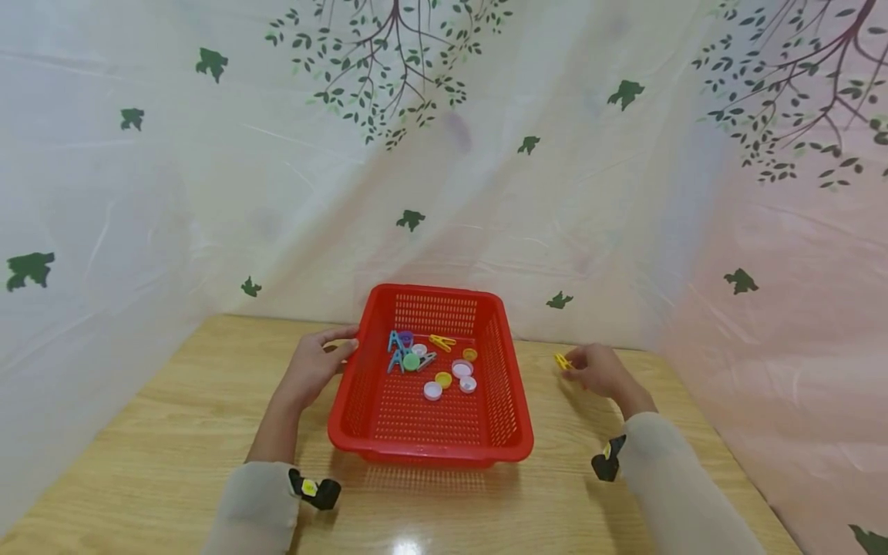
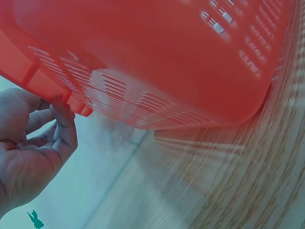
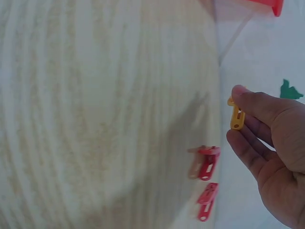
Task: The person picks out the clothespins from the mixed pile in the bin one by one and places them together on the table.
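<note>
A red plastic basket [image 1: 430, 452] stands on the table, with bottle caps and clothespins on its floor. My left hand [image 1: 315, 364] grips the basket's left rim; in the left wrist view the fingers [image 2: 66, 125] curl up to the rim's underside. To the right of the basket, my right hand [image 1: 602, 373] pinches a yellow clothespin [image 3: 237, 118] between thumb and fingers, above the table. Two red clothespins [image 3: 208, 163] lie on the wood close to that hand in the right wrist view; the head view mostly hides them behind the hand.
Inside the basket are blue clothespins [image 1: 395, 361], another yellow clothespin [image 1: 442, 342], a green cap [image 1: 412, 361] and several white, yellow and purple caps. The wooden table [image 1: 173, 416] ends at a pale sheet [image 1: 298, 216] hanging behind and at both sides.
</note>
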